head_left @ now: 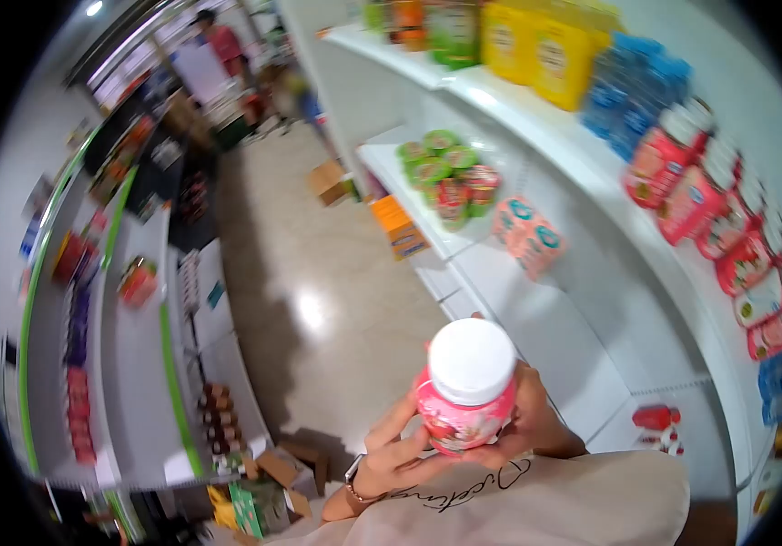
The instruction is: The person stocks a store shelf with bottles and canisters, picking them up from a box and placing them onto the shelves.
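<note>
A pink plastic bottle (465, 420) with a wide white screw cap (473, 360) is held upright in front of my chest. My left hand (406, 446) wraps round its left side and lower front. On the right side, my right hand (529, 414) grips the same bottle, its fingers partly hidden behind it. Printed fruit shows on the label, too small to read. Similar pink bottles with white caps (668, 150) stand in a row on the upper shelf to the right.
The white shelf (582, 173) on my right also carries yellow packs (550, 59), blue bottles (632, 91) and green-lidded cups (436, 164). Shelves (127, 364) with goods line the left. Cardboard boxes (286, 469) lie on the floor near me; another carton (328, 183) sits farther up the aisle. A person (224, 45) stands at the far end.
</note>
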Tool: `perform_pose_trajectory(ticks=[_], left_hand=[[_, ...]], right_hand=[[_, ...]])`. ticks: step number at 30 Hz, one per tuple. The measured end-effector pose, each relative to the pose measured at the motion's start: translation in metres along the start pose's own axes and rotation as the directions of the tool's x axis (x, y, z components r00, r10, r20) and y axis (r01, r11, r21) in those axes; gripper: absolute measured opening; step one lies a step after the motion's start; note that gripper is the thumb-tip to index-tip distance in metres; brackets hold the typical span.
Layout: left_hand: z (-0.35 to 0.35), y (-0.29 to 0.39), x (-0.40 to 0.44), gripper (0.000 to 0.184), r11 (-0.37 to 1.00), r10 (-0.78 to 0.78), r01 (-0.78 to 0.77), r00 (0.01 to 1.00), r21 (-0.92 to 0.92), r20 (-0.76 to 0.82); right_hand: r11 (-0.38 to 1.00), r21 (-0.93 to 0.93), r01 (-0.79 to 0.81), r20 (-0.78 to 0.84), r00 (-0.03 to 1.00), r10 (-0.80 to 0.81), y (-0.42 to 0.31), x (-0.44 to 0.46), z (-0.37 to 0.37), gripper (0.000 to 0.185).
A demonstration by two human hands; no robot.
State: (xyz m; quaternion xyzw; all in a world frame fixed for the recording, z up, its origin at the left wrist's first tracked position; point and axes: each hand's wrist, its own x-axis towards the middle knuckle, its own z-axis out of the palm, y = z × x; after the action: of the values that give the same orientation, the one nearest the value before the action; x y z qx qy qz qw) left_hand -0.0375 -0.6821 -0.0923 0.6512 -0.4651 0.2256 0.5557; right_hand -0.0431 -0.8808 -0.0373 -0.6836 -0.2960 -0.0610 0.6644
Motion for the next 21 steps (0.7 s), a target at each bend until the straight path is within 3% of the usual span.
perform_pose_trajectory(ticks=[1, 2, 4, 7, 9, 11, 12, 14, 16, 21], left_hand=[[-0.020, 0.011, -0.014, 0.073, 0.998, -0.017, 0.018, 0.999, 0.053, -0.031], [-0.038, 0.023, -0.030, 0.081, 0.997, -0.062, 0.065, 0.996, 0.030, -0.071], [-0.072, 0.050, -0.063, 0.096, 0.983, -0.158, 0.169, 0.977, 0.073, -0.140], [-0.117, 0.076, -0.109, 0.098, 0.974, -0.167, 0.199, 0.954, 0.109, -0.249], [-0.138, 0.091, -0.138, 0.096, 0.966, -0.147, 0.209, 0.930, 0.154, -0.336], [-0.160, 0.112, -0.158, 0.091, 0.907, -0.226, 0.329, 0.907, 0.263, -0.356], [-0.166, 0.118, -0.164, 0.080, 0.887, -0.212, 0.350, 0.888, 0.301, -0.408], [-0.183, 0.136, -0.184, 0.074, 0.826, -0.242, 0.408, 0.880, 0.389, -0.409], [-0.201, 0.158, -0.207, 0.059, 0.720, -0.334, 0.499, 0.858, 0.482, -0.390], [-0.216, 0.184, -0.239, 0.063, 0.629, -0.319, 0.527, 0.845, 0.571, -0.429]], right_hand=[[0.998, -0.063, 0.014, 0.110, 0.994, -0.007, 0.002, 0.009, 0.022, 0.107], [0.985, 0.140, -0.103, 0.138, 0.987, 0.083, 0.004, 0.011, 0.050, 0.104], [0.988, 0.132, -0.076, 0.242, 0.969, 0.042, 0.000, 0.023, 0.095, 0.103], [0.988, 0.153, -0.028, 0.364, 0.931, -0.030, 0.005, 0.037, 0.163, 0.100], [0.982, 0.184, -0.038, 0.437, 0.898, -0.047, 0.011, 0.037, 0.201, 0.099], [0.973, 0.192, -0.129, 0.485, 0.874, 0.020, 0.017, 0.032, 0.235, 0.098], [0.971, 0.196, -0.138, 0.513, 0.858, 0.019, 0.020, 0.030, 0.246, 0.098], [0.924, 0.206, -0.324, 0.594, 0.791, 0.145, 0.025, 0.022, 0.271, 0.092], [0.880, 0.241, -0.410, 0.636, 0.752, 0.176, 0.032, 0.013, 0.299, 0.089], [0.828, 0.228, -0.513, 0.742, 0.641, 0.193, 0.041, 0.005, 0.340, 0.080]])
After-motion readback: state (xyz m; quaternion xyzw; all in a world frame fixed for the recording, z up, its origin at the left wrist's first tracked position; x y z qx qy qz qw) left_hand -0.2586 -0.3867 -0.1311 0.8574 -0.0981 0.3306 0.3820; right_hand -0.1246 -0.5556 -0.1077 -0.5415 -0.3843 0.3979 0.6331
